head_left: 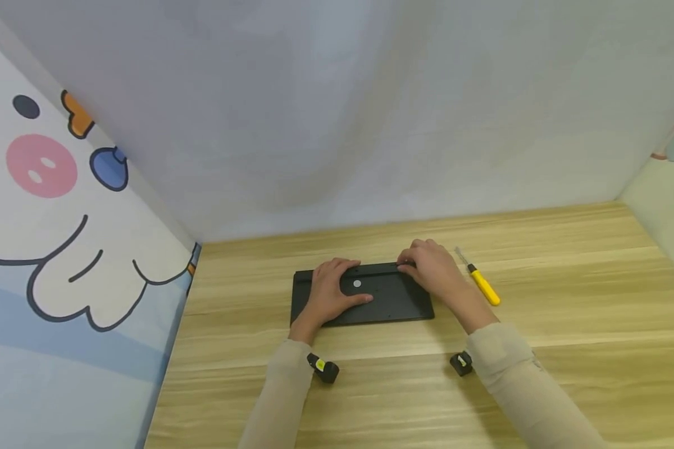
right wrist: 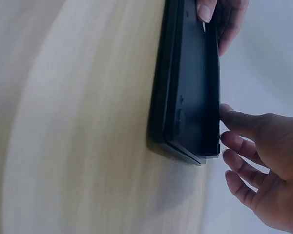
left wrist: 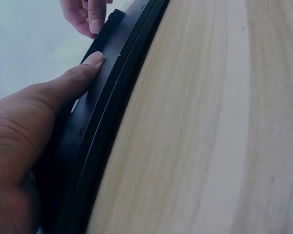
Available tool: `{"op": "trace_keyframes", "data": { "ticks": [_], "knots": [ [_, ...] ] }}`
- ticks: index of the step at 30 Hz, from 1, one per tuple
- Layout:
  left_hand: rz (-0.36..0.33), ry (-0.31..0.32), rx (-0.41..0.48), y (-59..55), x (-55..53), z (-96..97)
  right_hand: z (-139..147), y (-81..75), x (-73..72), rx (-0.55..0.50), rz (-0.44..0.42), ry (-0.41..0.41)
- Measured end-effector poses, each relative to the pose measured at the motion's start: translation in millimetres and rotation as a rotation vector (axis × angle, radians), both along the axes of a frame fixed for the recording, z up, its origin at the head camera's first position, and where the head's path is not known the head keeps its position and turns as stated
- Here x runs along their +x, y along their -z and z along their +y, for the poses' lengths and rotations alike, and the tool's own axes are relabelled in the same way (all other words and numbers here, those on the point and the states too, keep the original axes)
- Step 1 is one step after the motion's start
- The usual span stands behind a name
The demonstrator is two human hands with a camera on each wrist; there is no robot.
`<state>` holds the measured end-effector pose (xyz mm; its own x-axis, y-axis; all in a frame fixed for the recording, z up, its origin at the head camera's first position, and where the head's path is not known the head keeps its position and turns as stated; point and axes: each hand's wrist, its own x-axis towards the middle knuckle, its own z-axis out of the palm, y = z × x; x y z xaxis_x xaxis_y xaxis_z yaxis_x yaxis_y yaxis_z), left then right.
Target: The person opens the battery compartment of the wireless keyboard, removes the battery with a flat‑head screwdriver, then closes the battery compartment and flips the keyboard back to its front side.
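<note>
A flat black keyboard [head_left: 394, 300], seemingly face down, lies on the wooden table. Its visible face has a round white sticker, small holes and a raised strip along the far side. My left hand [head_left: 329, 292] holds it left of the middle, thumb on the face and fingers reaching over the far edge. At the far right edge, the thumb and fingertips of my right hand [head_left: 431, 267] pinch the rim. In the right wrist view, the right thumb meets the edge of the keyboard [right wrist: 195, 83], with the other fingers bent beside it. What lies under those fingertips is hidden.
A screwdriver [head_left: 485, 288] with a yellow and black handle lies right of the keyboard. Black wrist devices [head_left: 328, 372] sit by both sleeves. A pale wall [head_left: 371, 125] rises behind the table [head_left: 247, 399], and a cartoon-printed wall [head_left: 107, 262] stands at left.
</note>
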<state>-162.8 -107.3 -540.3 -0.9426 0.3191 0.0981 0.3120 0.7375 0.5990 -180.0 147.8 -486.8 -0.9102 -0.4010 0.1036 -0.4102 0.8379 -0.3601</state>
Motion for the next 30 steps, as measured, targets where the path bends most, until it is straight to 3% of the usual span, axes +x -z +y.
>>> {"op": "trace_keyframes", "data": {
  "ticks": [11, 24, 30],
  "knots": [
    [-0.001, 0.010, 0.032, 0.4, 0.9, 0.2, -6.5, -3.7, -11.6, -0.046, -0.131, 0.049],
    [0.016, 0.015, 0.039, 4.1, 2.9, -3.9, -10.6, 1.1, -12.4, 0.006, -0.129, -0.027],
    [0.017, 0.021, 0.047, 6.4, 2.0, -3.7, -9.6, 1.6, -9.4, 0.027, -0.167, -0.037]
  ]
}}
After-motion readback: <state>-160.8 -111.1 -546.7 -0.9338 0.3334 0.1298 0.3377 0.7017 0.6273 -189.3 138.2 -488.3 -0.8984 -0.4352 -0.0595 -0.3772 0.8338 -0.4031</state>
